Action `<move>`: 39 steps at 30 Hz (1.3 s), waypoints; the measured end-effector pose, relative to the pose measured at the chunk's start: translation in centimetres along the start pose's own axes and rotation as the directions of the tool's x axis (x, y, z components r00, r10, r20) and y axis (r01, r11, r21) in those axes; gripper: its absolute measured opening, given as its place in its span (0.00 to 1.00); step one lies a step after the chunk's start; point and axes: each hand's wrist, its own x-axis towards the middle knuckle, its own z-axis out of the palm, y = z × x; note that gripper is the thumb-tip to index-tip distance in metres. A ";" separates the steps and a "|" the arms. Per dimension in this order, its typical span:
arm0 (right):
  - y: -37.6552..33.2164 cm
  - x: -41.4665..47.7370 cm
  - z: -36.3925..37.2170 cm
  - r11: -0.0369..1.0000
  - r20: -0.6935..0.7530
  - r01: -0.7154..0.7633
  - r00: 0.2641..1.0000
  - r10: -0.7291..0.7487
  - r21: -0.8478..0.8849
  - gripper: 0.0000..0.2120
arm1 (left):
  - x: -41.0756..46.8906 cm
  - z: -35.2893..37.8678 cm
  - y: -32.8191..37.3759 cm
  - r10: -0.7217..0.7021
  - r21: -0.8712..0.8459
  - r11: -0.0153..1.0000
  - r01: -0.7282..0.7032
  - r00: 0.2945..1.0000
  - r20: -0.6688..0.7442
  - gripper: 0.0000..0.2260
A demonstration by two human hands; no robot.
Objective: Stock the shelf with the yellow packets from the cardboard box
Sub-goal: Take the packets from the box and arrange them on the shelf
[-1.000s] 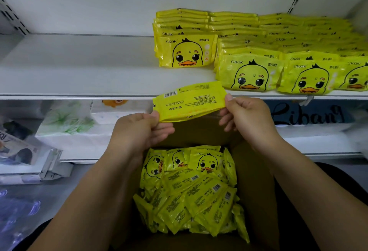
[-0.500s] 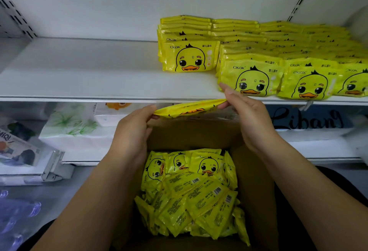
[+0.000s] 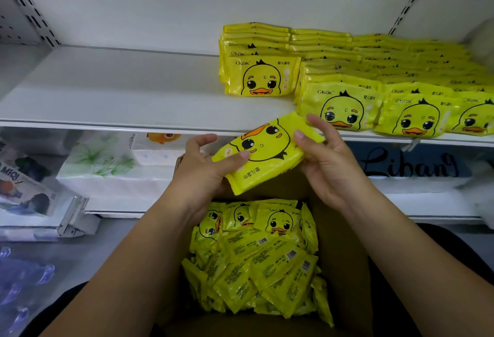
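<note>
Both hands' fingers (image 3: 242,155) pinching yellow packet (image 3: 267,153) (duck-side up) — above cardboard box (image 3: 344,256)

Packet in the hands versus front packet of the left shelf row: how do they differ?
The held packet shows its duck upside down and tilted; the shelf packet shows it upright. The held packet is gripped by the left hand and right hand above the box; the shelf packet rests on the shelf. Both are yellow duck packets.
</note>
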 end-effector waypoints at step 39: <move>-2.8 14.7 7.3 -0.474 0.614 0.438 0.720 -0.325 -0.764 0.40 | 5.7 -4.5 1.7 0.501 0.769 0.587 -0.254 0.860 -0.098 0.14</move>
